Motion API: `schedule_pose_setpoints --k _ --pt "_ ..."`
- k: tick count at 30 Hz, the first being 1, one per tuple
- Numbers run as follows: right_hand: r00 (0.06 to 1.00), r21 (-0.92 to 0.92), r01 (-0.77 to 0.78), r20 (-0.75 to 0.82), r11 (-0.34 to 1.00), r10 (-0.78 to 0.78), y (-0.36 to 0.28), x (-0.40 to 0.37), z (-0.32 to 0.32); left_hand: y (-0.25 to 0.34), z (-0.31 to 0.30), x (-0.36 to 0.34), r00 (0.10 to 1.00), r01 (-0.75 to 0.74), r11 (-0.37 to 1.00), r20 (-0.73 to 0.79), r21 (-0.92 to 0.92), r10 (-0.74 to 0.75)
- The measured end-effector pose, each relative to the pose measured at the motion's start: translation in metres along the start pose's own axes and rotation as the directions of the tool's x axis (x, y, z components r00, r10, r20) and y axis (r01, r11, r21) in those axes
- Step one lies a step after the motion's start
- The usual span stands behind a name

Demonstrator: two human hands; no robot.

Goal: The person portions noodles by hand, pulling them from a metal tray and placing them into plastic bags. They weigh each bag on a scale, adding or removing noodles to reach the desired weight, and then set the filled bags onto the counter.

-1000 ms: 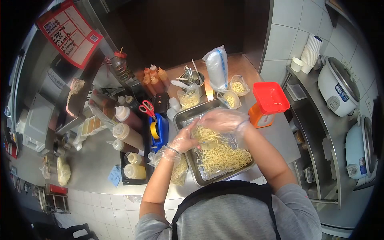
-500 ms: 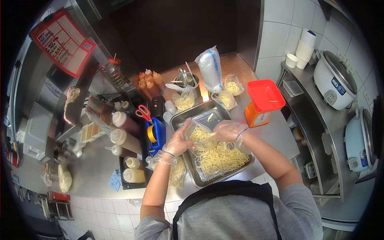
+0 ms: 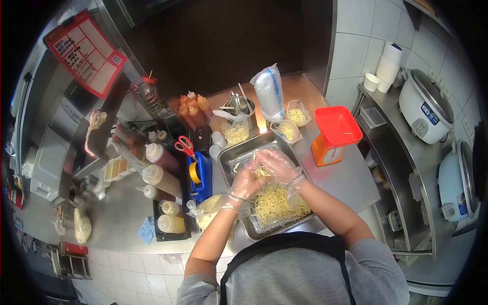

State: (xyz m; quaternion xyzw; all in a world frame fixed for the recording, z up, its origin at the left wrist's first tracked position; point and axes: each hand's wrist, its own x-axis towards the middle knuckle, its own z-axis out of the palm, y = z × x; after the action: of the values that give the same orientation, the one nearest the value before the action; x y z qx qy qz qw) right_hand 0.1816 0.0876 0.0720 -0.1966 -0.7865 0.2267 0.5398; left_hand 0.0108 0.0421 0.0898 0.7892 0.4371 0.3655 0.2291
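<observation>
A deep metal tray (image 3: 231, 152) holds a heap of yellow noodles (image 3: 279, 206) at its near end. Both my hands wear clear plastic gloves and meet above the tray's middle. My left hand (image 3: 247, 183) is closed around the side of a clear plastic bag of noodles (image 3: 262, 172), mostly hidden between my hands. My right hand (image 3: 278, 165) is closed at the bag's upper part, its fingertips near those of my left. Beside my left wrist lies another bag of noodles (image 3: 207, 216), partly under the forearm.
Filled noodle bags (image 3: 237, 133) stand behind the tray, near a pot of utensils (image 3: 246, 109) and a plastic roll (image 3: 268, 91). An orange container with a red top (image 3: 336, 127) is at right. Sauce bottles (image 3: 160, 175) and a blue tape dispenser (image 3: 202, 178) line the left.
My right hand has moved left and up to meet my left hand. My left hand has shifted slightly right and down, and the bag is now largely covered.
</observation>
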Motion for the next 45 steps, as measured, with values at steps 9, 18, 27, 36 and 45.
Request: schedule_pose_setpoints --k 9,18,27,36,45 --pt "0.654 0.855 -0.381 -0.02 0.352 0.756 -0.067 0.053 -0.023 -0.022 0.012 -0.006 0.977 0.111 0.95 0.141 0.29 -0.157" --pt "0.704 -0.15 -0.514 0.489 0.845 0.515 -0.03 -0.017 -0.066 -0.051 -0.038 -0.003 0.894 0.384 0.904 0.321 -0.186 -0.313" --pt "0.541 -0.529 -0.461 0.469 0.713 0.698 -0.071 -0.056 -0.098 0.002 -0.041 0.035 0.819 0.52 0.842 0.364 -0.142 -0.444" --pt "0.491 -0.484 -0.625 0.366 0.612 0.79 -0.096 -0.122 -0.184 0.187 -0.053 0.178 0.904 0.393 0.849 0.316 -0.352 -0.288" --pt "0.528 -0.462 -0.689 0.207 0.558 0.824 -0.115 -0.174 -0.252 0.183 0.048 0.255 0.96 0.248 0.801 0.252 -0.545 -0.125"
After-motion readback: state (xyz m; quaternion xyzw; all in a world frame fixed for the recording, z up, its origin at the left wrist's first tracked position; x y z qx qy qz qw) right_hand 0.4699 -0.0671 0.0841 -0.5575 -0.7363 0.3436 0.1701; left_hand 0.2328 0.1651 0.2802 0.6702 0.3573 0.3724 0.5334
